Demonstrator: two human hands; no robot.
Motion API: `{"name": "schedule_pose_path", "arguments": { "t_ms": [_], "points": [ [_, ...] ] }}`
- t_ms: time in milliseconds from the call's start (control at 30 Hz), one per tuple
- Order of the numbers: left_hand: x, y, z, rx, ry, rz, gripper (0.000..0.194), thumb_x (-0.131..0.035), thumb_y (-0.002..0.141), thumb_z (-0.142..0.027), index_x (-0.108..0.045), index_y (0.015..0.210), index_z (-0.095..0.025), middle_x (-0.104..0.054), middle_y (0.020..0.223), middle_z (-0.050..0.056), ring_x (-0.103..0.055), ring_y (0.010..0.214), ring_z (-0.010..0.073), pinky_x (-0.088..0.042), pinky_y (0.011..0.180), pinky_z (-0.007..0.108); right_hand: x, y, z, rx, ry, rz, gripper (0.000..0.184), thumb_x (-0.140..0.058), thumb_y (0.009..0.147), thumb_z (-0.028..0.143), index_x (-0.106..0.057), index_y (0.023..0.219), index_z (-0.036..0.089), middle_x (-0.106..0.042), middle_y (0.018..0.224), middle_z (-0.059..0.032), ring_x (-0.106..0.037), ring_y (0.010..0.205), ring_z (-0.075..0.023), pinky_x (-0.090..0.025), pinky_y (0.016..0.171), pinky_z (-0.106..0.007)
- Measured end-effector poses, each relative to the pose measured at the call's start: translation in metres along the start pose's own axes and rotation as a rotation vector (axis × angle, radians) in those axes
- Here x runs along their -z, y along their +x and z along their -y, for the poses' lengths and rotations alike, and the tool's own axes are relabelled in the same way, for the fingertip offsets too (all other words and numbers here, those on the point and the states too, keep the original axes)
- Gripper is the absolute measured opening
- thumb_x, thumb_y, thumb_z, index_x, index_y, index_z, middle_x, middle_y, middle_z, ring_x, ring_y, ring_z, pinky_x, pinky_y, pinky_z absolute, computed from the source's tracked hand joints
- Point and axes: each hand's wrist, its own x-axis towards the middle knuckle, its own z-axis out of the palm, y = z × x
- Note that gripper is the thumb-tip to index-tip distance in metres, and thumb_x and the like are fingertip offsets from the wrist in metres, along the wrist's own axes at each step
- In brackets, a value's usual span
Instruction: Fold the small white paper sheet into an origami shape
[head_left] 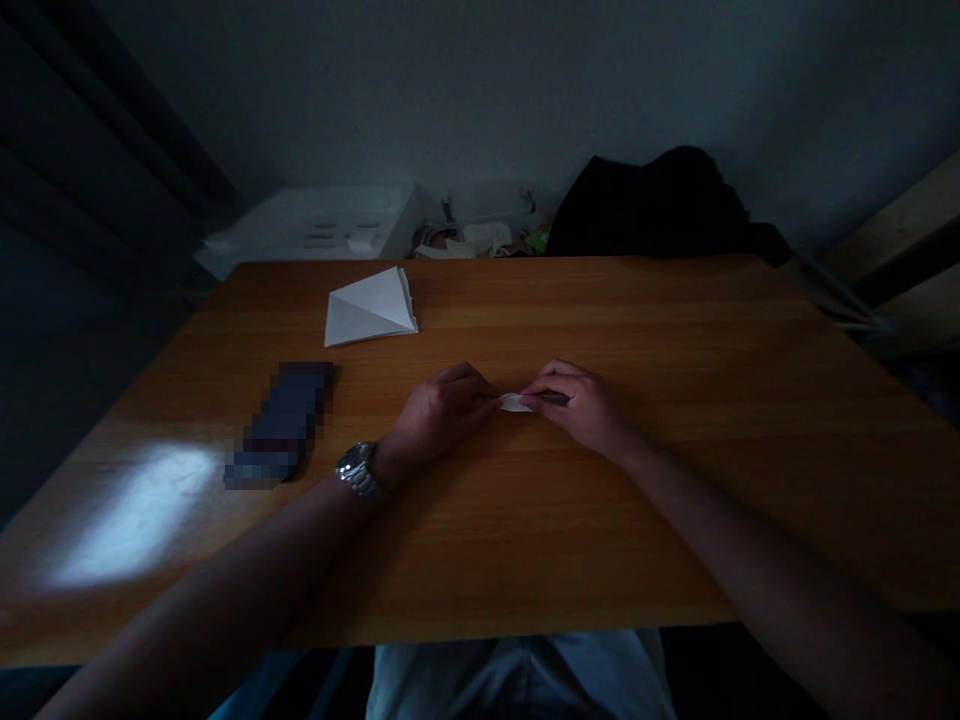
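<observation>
A small piece of white paper (pixel 514 402) is stretched between my two hands, low over the middle of the table. My left hand (pixel 450 398) pinches its left end, thumb and fingers closed; a metal wristwatch (pixel 358 468) is on that wrist. On the other side my right hand (pixel 576 402) grips the right end between thumb and fingertips. Much of the paper is covered by fingers, so its full shape is hidden. Something dark shows beneath the right fingers, and I cannot tell whether it is a shadow or an object.
A larger folded white paper (pixel 371 308) lies at the back left of the wooden table (pixel 675 340). Nearer, at left, is a blurred-out dark phone-like object (pixel 283 420). Beyond the far edge stand a white plastic bin (pixel 352 215), assorted clutter (pixel 484 238) and a black cloth-like heap (pixel 660 205).
</observation>
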Motion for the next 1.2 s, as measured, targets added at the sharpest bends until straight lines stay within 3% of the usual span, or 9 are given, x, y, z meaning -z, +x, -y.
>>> {"name": "schedule_pose_path", "arguments": {
  "t_ms": [367,500,733,933,1067,1200],
  "points": [
    [0.001,0.001,-0.003,-0.005,0.136,-0.010,0.014,-0.066,0.096,-0.028,-0.073,0.091,-0.018,-0.069,0.091,0.004,-0.064,0.078,0.0136,-0.049,0.068,0.024,0.001,-0.001,0.000,-0.022,-0.003,0.022,0.010,-0.072,0.093,0.032,-0.077,0.092,0.022,-0.068,0.089,-0.0046,-0.066,0.084,-0.0191,-0.053,0.074,-0.033],
    [0.001,0.001,-0.001,0.026,0.113,-0.015,0.013,-0.065,0.097,-0.027,-0.073,0.092,-0.017,-0.069,0.090,0.003,-0.065,0.077,0.0134,-0.049,0.068,0.024,0.007,0.000,0.000,-0.035,-0.011,0.035,0.012,-0.071,0.093,0.032,-0.076,0.098,0.022,-0.069,0.094,-0.0055,-0.067,0.088,-0.0200,-0.053,0.079,-0.035],
    [0.001,0.000,0.000,0.052,0.047,-0.009,0.011,-0.064,0.097,-0.025,-0.071,0.095,-0.018,-0.066,0.094,0.004,-0.064,0.080,0.0130,-0.051,0.070,0.024,0.011,0.002,0.002,-0.030,-0.029,0.037,0.008,-0.070,0.094,0.027,-0.075,0.091,0.023,-0.070,0.088,-0.0037,-0.066,0.083,-0.0191,-0.052,0.077,-0.034],
    [0.003,0.000,-0.005,-0.043,0.039,0.034,0.018,-0.059,0.100,-0.026,-0.066,0.116,-0.020,-0.066,0.112,0.007,-0.066,0.101,0.0177,-0.055,0.088,0.030,0.010,0.001,0.000,-0.059,-0.020,0.060,0.008,-0.070,0.094,0.028,-0.074,0.091,0.023,-0.072,0.090,-0.0038,-0.067,0.085,-0.0193,-0.051,0.079,-0.034],
    [0.002,0.000,-0.006,-0.145,0.070,0.124,0.017,-0.062,0.100,-0.029,-0.066,0.114,-0.020,-0.068,0.117,0.008,-0.065,0.106,0.0204,-0.054,0.092,0.034,0.009,0.000,0.002,-0.063,-0.019,0.087,0.013,-0.067,0.096,0.032,-0.074,0.091,0.022,-0.072,0.087,-0.0033,-0.066,0.082,-0.0188,-0.051,0.077,-0.033],
    [-0.001,0.000,-0.002,-0.175,0.075,0.133,0.014,-0.060,0.100,-0.024,-0.068,0.111,-0.019,-0.071,0.113,0.009,-0.065,0.102,0.0204,-0.054,0.089,0.034,0.008,0.000,0.006,-0.091,-0.017,0.109,0.017,-0.065,0.097,0.036,-0.073,0.091,0.023,-0.073,0.087,-0.0034,-0.066,0.082,-0.0190,-0.050,0.076,-0.033]
  ]
}}
